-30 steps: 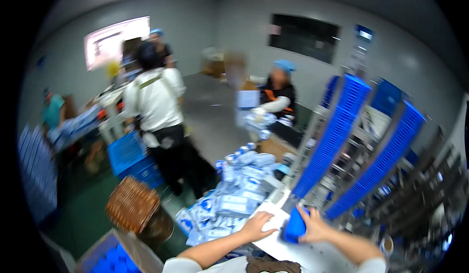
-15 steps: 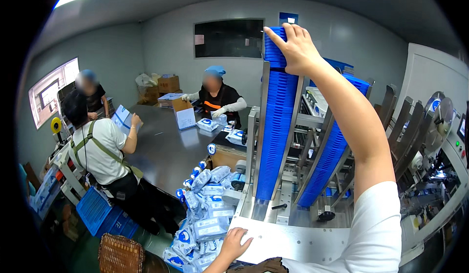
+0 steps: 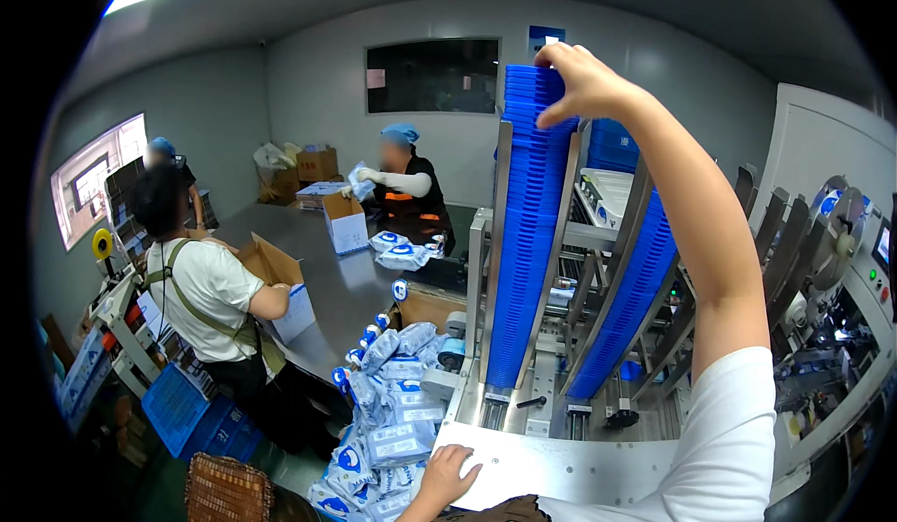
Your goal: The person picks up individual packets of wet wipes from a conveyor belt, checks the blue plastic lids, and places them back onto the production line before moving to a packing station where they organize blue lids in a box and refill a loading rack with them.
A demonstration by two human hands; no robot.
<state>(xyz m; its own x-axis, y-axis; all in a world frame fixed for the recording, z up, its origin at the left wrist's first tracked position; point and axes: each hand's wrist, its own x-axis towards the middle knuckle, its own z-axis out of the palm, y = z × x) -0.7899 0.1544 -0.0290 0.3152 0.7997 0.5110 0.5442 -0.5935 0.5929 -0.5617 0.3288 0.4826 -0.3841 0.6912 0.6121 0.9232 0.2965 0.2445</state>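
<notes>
My right hand (image 3: pixel 590 85) is raised at the top of a tall stack of blue plastic trays (image 3: pixel 528 242), on its right side. Its fingers are curved and apart, with a gap between thumb and fingertips; the thumb overlaps the stack's upper edge, and whether it touches cannot be told. Metal guide rails hold the stack upright on the machine. A second blue tray stack (image 3: pixel 624 312) leans in rails to the right, its top hidden behind my forearm. Low down, my left hand (image 3: pixel 448 477) lies with fingers spread on the machine's white metal plate (image 3: pixel 561 466).
Soft white-and-blue packs (image 3: pixel 402 443) are heaped left of the machine. Beyond stands a metal table (image 3: pixel 322 232), where one person holds a pack over a carton (image 3: pixel 348 232) and another handles an open carton (image 3: pixel 294 312). A woven brown backrest (image 3: pixel 227 489) is at lower left.
My right hand has loosened from the top trays and shifted right; the stack's top sits slightly lower. One co-worker's flat carton is now opened up, and the other has lifted a pack.
</notes>
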